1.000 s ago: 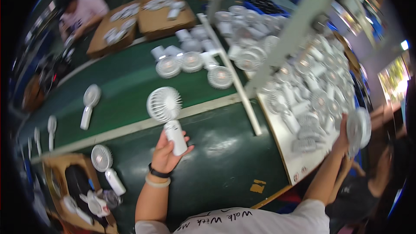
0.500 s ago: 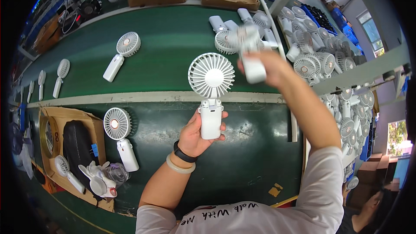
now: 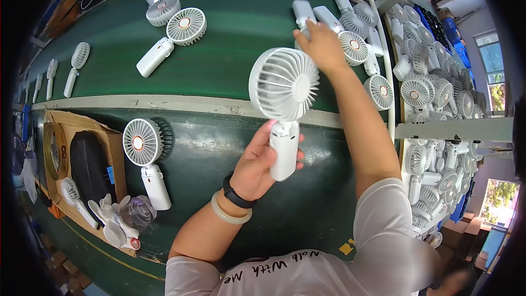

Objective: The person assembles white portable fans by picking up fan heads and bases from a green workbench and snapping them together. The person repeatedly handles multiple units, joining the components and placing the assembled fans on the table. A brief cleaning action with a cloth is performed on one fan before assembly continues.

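Observation:
My left hand (image 3: pixel 257 167) is closed round the handle of a white handheld fan (image 3: pixel 285 85), held upright with its round grille on top. My right hand (image 3: pixel 324 47) reaches over the green belt at the upper right. Its thumb and fingers straddle the neck area of another white handheld fan (image 3: pixel 302 11), whose head is mostly hidden behind the hand and the held fan. Several similar fans lie close beside it, one with an orange-ringed centre (image 3: pixel 353 47). Nearer on the right lies a single fan (image 3: pixel 378 91) by the white rail.
Two fans (image 3: pixel 186 26) lie on the belt (image 3: pixel 230 27), with more farther left. One fan (image 3: pixel 149 156) rests on the near table beside a cardboard box (image 3: pixel 118 156) holding a tape roll and black pouch. Piled fans (image 3: pixel 419 90) fill the right side behind a white rail (image 3: pixel 388 66).
My right hand has let go of the blurred fan it carried and moved onto another at the belt's right. The left-hand fan has turned and risen. Belt fans at the left have shifted; the view moved.

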Demonstrator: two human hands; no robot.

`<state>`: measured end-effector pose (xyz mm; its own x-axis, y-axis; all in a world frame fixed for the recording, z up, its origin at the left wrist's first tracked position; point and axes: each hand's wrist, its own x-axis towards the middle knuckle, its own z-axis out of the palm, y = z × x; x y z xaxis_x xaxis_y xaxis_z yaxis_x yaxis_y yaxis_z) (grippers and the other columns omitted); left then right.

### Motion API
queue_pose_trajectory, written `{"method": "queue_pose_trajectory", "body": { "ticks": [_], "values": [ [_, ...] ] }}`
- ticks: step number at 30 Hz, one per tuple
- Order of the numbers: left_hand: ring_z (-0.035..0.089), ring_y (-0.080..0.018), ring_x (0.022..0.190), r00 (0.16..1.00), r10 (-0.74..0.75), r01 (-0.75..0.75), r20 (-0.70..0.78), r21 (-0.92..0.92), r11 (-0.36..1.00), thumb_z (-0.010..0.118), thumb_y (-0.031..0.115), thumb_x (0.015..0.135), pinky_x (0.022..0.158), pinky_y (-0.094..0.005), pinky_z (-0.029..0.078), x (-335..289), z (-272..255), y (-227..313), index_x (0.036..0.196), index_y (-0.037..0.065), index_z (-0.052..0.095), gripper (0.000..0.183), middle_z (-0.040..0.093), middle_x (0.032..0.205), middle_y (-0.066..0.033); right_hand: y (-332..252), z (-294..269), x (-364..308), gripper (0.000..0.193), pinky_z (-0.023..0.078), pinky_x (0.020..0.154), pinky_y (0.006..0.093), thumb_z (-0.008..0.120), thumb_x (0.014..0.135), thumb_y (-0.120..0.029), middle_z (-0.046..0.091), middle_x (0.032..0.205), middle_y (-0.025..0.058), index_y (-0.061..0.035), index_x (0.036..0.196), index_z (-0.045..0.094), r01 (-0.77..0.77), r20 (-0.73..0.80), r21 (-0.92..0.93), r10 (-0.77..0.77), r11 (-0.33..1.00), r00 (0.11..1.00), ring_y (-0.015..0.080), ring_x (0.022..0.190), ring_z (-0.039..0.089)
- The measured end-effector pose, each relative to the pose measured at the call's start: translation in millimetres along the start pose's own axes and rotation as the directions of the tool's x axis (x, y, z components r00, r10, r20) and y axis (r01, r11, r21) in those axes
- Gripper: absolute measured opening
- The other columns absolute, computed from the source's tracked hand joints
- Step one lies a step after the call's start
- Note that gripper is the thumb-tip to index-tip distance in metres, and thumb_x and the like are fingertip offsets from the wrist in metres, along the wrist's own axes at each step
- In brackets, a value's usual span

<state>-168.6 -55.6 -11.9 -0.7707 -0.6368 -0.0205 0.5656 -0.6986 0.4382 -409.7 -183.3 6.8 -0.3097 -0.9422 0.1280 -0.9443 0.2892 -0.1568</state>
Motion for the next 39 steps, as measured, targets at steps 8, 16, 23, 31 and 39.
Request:
{"method": "queue_pose_trajectory", "body": {
  "ticks": [8, 16, 23, 31, 39],
  "values": [
    [0.057, -0.0216, 0.096, 0.970, 0.155, -0.059, -0.187, 0.437, 0.897, 0.054, 0.009, 0.087, 0.084, -0.0386, 0.050, -3.7, 6.4, -11.5, 0.131, 0.006, 0.025, 0.052, 0.049, 0.112, -0.0097, -19.7, -34.1, -60.3, 0.061, 0.045, 0.088, 0.0393, 0.068, 0.073, -0.032, 0.052, 0.118, 0.0161, -0.0095, 0.126, 0.049, 0.270, 0.014, 0.125, -0.274, 0.955, 0.962, 0.0333, 0.105, 0.053],
    [0.057, -0.0251, 0.103, 0.982, 0.145, -0.095, -0.124, 0.340, 0.936, 0.053, 0.015, 0.090, 0.090, -0.0385, 0.046, -2.4, 8.1, -6.8, 0.131, 0.005, 0.030, 0.048, 0.052, 0.117, -0.0137, -0.1, -24.2, -103.5, 0.061, 0.045, 0.076, 0.0377, 0.067, 0.078, -0.022, 0.056, 0.105, 0.0113, -0.0119, 0.132, 0.042, 0.280, 0.132, 0.261, -0.321, 0.924, 0.938, 0.0261, 0.087, 0.058],
    [0.055, -0.0226, 0.106, 0.985, 0.146, -0.107, -0.093, 0.332, 0.937, 0.054, 0.010, 0.089, 0.091, -0.0376, 0.045, -3.2, 5.4, -5.5, 0.130, 0.005, 0.033, 0.046, 0.051, 0.120, -0.0141, 5.1, -34.9, -152.7, 0.046, 0.050, 0.074, 0.0374, 0.040, 0.094, -0.033, 0.054, 0.102, 0.0161, -0.0007, 0.127, 0.038, -0.509, 0.346, 0.581, -0.373, -0.635, 0.861, 0.0261, 0.083, 0.059],
    [0.057, -0.0265, 0.101, 0.975, 0.197, -0.145, -0.104, 0.374, 0.916, 0.055, 0.014, 0.089, 0.089, -0.0403, 0.047, -3.7, 12.0, -7.2, 0.129, 0.004, 0.033, 0.047, 0.052, 0.117, -0.0148, 5.1, -28.0, -174.8, 0.058, 0.039, 0.063, 0.0322, 0.030, 0.093, -0.049, 0.049, 0.110, 0.0154, -0.0137, 0.138, 0.026, -0.519, 0.122, 0.366, -0.513, -0.773, 0.850, 0.0207, 0.075, 0.046],
    [0.055, -0.0225, 0.104, 0.975, 0.218, -0.186, -0.034, 0.403, 0.896, 0.055, 0.010, 0.089, 0.091, -0.0367, 0.044, 9.6, 33.9, 2.3, 0.130, 0.003, 0.033, 0.047, 0.052, 0.117, -0.0130, 6.2, -35.0, -167.0, 0.060, 0.038, 0.062, 0.0318, 0.026, 0.092, -0.057, 0.052, 0.107, 0.0150, -0.0164, 0.136, 0.031, -0.475, 0.087, 0.365, -0.479, -0.801, 0.874, 0.0211, 0.074, 0.047]
  ]
}}
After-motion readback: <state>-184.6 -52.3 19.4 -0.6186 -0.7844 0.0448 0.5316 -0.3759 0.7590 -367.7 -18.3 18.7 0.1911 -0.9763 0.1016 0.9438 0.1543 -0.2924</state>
